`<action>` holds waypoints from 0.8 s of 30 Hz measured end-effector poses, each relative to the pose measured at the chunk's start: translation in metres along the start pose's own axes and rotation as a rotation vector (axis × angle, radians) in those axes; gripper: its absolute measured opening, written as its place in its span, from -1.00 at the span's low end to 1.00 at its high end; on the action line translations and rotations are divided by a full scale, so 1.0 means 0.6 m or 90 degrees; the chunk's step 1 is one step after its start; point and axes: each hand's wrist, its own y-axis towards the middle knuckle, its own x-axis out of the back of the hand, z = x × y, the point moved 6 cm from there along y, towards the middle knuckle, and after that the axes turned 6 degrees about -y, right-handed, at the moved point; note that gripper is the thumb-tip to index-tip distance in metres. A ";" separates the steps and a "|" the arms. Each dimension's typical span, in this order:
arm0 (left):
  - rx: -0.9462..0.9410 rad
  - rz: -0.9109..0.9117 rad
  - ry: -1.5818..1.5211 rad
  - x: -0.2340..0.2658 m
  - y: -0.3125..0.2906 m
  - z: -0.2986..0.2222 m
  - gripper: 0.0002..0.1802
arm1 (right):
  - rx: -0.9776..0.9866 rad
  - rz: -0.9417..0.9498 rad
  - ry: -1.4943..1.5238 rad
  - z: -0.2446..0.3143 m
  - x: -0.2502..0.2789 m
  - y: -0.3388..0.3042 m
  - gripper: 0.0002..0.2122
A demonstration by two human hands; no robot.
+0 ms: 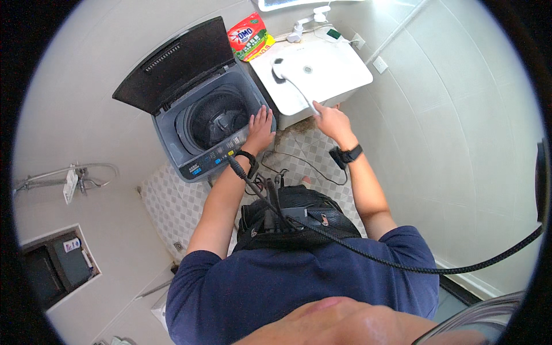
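Observation:
My right hand (333, 123) is closed round the white handle of a long-handled brush (297, 87). The brush's rounded white head, with dark patches beside it, lies over the left part of the white washbasin (349, 50). At the front right corner of a grey top-loading washing machine (167, 135), my left hand (261, 131) rests flat on the rim, fingers stretched out. The machine's dark lid (178, 63) stands raised. Its drum (215, 118) is in sight, and its lower part is too dark to make out.
A red and green detergent bag (250, 37) stands behind the machine and basin. A white tap (299, 29) is at the basin's back. A dark cable (305, 161) trails over the tiled floor. Shower fittings (80, 178) and a wall niche (60, 264) are on the left.

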 end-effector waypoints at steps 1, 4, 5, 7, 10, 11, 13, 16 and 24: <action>0.007 0.009 -0.001 -0.001 -0.002 0.000 0.13 | -0.029 0.035 0.011 -0.019 -0.002 -0.004 -0.51; 0.014 0.011 0.006 0.001 -0.002 -0.003 0.12 | -0.061 0.080 0.038 -0.068 -0.023 -0.008 -0.49; 0.014 0.008 0.003 0.003 -0.002 -0.004 0.11 | -0.045 0.076 0.037 -0.077 -0.035 0.010 -0.49; 0.025 0.027 0.003 0.002 0.002 -0.004 0.11 | -0.030 0.075 0.041 -0.093 -0.070 0.044 -0.48; 0.026 0.042 0.007 0.003 0.004 -0.003 0.10 | -0.029 0.079 0.032 -0.097 -0.138 0.093 -0.45; 0.012 0.024 0.007 0.007 0.005 -0.005 0.10 | -0.029 0.071 0.011 -0.098 -0.158 0.107 -0.43; 0.023 0.041 0.008 0.004 0.003 -0.004 0.10 | -0.032 0.036 0.024 -0.101 -0.192 0.122 -0.39; 0.027 0.043 0.003 0.005 0.005 -0.004 0.10 | -0.071 0.007 0.004 -0.119 -0.226 0.127 -0.37; 0.023 0.035 0.001 0.007 0.002 -0.007 0.11 | -0.200 -0.056 0.004 -0.174 -0.254 0.098 -0.40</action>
